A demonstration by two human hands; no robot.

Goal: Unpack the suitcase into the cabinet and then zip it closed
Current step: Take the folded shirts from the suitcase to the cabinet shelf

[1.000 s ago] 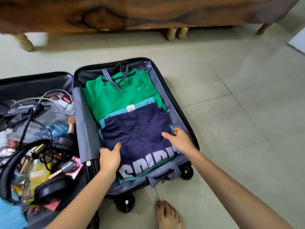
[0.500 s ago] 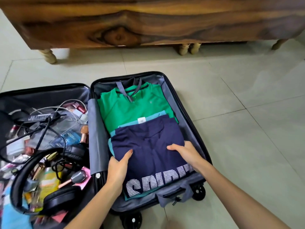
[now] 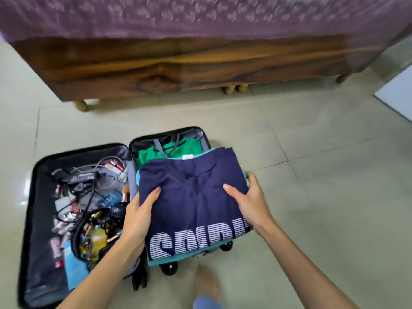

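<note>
Shirts are coming up out of the case now. The navy shirt (image 3: 194,197) with the big striped white lettering is lifted clear. It hangs over the near right corner of the suitcase (image 3: 169,130) and spills past its right rim, with a teal shirt (image 3: 165,262) riding along underneath. The left hand (image 3: 140,210) grips the stack's left edge, thumb on top and fingers tucked under. The right hand (image 3: 249,201) does the same on the right edge, thumb across the navy cloth and fingers wrapped round the side. So both hands are closed on the pile.

Half a second back those hands were only sliding in at the sides, with the pile lying flat in the right half. A second back it was the same, flat and low. Now it's raised and the view has tipped up and pulled away, so I'd guess the person is standing up with it. That reads to me as the first load heading for the cabinet.

The green shirt (image 3: 171,150) is left at the far end of the right half, under the grey straps (image 3: 159,148). The left half looks untouched, with cables (image 3: 84,175), headphones (image 3: 78,237) and little bottles all in a heap. Plenty left to move, so zipping is a long way off.

Past the case's far edge there's wooden furniture (image 3: 178,63) with a purple cloth (image 3: 200,16) over it, the cloth newly in view. It might be a bed rather than the cabinet, honestly can't tell from here. There's pale tiled floor (image 3: 312,197) all round, and a blurry foot (image 3: 207,284) by the wheels (image 3: 169,267).
</note>
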